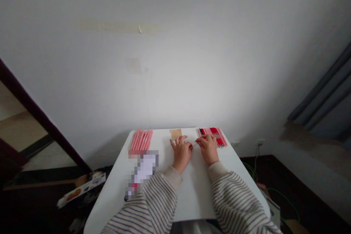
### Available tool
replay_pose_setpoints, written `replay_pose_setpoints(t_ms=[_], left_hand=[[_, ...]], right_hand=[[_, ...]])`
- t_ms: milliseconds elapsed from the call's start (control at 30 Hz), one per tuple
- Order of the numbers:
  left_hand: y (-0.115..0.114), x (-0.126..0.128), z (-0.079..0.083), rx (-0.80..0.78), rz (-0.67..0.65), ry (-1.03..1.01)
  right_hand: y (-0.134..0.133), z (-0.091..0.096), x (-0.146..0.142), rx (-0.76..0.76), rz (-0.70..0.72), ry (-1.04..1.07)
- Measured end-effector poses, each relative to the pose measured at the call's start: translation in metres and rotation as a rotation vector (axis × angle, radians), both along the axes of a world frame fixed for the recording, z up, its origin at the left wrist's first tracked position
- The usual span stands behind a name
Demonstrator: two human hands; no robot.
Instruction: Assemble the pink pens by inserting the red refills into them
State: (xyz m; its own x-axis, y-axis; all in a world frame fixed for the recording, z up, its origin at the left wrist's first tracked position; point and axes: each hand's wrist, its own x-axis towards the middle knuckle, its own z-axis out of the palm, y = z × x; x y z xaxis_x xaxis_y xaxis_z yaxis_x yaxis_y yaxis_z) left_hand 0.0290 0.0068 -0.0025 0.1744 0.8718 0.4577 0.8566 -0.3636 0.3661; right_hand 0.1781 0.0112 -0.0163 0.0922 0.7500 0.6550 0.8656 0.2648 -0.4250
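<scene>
Striped fabric sleeves (153, 204) nearest, over smooth white surface (194, 193). Left hand (182, 153) and right hand (207, 150) both pinch a slim pale rod (195, 144) between them; thin, slick-looking, it could slip and roll. Straight pink sticks (141, 140) rowed at left. Right-hand nudge could scatter the red-and-pink sticks (221, 137), touching or just beside, can't tell. Flat tan square (176, 134) behind, then matte wall (186, 80).

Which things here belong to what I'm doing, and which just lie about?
Likely part of the job:
thin piece at the fingertips of the left hand and right hand
red and pink sticks beside the right hand
separate pink sticks, far left

Seemingly lying about:
tan square
pixelated item
printed white item, low left
</scene>
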Motion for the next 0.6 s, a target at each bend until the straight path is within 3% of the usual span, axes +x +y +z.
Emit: replay_pose_setpoints(t_ms=[233,600], left_hand=[[0.0034,0.0009,-0.0053,0.041,0.018,-0.02],[0.0022,0.0052,-0.0012,0.096,0.075,-0.003]], right_hand=[[0.0013,-0.0019,0.0002,-0.03,-0.035,0.041],[0.0079,-0.0054,0.0075,-0.005,-0.223,0.043]])
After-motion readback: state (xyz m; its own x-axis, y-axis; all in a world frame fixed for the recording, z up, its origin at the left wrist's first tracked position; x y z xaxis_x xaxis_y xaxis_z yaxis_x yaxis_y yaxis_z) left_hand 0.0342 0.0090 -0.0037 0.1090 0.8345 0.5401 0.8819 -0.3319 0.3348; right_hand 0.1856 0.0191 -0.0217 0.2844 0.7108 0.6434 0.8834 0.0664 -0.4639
